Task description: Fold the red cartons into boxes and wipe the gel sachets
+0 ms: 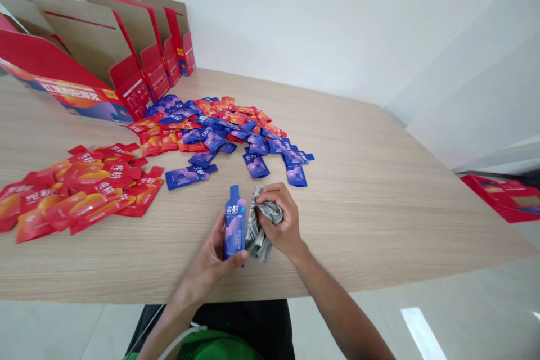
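Observation:
Near the table's front edge, my left hand [215, 253] is closed around a blue pouch [234, 228], held upright with its narrow neck up and printed front toward me. Just right of it, my right hand [283, 219] grips a crumpled grey striped cloth [258, 236], which hangs down beside the pouch. Whether cloth and pouch touch I cannot tell. A single blue pouch [189, 176] lies flat beyond my left hand. Past both hands spreads a mixed pile of blue pouches [213, 139] and red pouches [169, 139].
Larger red pouches [88, 185] are heaped at the left on the wooden table [379, 197]. Several open red cardboard boxes [97, 90] stand at the back left, flaps up, near the white wall [295, 22]. Another red box [502, 194] is beyond the table's right edge.

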{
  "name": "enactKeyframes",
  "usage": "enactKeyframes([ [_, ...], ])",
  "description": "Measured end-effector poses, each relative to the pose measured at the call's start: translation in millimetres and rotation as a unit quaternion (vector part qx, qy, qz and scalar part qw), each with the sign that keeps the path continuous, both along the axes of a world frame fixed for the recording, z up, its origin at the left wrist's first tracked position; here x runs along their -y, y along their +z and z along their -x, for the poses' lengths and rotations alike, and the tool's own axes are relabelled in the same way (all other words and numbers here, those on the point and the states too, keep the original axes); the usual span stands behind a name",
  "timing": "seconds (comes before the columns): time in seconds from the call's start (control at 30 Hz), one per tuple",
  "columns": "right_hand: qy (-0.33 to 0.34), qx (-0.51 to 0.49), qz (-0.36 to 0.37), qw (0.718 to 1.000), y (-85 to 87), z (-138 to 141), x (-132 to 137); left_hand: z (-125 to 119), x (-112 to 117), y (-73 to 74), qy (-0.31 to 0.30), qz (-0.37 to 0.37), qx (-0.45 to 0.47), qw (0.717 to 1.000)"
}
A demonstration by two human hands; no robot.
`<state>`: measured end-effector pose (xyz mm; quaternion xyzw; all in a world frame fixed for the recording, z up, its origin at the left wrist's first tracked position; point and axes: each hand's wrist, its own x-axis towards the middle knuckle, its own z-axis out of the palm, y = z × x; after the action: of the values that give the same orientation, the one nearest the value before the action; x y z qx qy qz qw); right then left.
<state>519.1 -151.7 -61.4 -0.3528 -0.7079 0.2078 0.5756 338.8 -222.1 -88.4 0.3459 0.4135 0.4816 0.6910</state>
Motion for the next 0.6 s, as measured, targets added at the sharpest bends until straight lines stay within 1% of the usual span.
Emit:
enactKeyframes([
  [0.13, 0.009, -0.012, -0.033, 0.999, 5.7, -2, 3, -1, -6, 3.2, 0.055, 0.074, 0.007, 0.996],
  [0.23, 0.017, -0.009, -0.049, 0.999, 6.7, -3, 3, -1, -8, 0.0, 0.090, 0.086, 0.022, 0.992],
  [0.3, 0.024, 0.007, -0.051, 0.998, 4.7, -2, 3, -2, -8, -5.0, 0.118, 0.080, 0.004, 0.990],
  [0.37, 0.026, 0.035, -0.042, 0.998, 0.8, 1, 1, -4, -5, -11.5, 0.130, 0.071, -0.045, 0.988],
  [0.47, 0.028, 0.080, -0.023, 0.996, -6.2, 6, 0, -10, 1, -20.9, 0.118, 0.046, -0.123, 0.984],
  [0.6, 0.057, 0.077, 0.008, 0.995, -12.9, 11, 2, -18, 2, -26.8, 0.111, 0.006, -0.151, 0.982],
])
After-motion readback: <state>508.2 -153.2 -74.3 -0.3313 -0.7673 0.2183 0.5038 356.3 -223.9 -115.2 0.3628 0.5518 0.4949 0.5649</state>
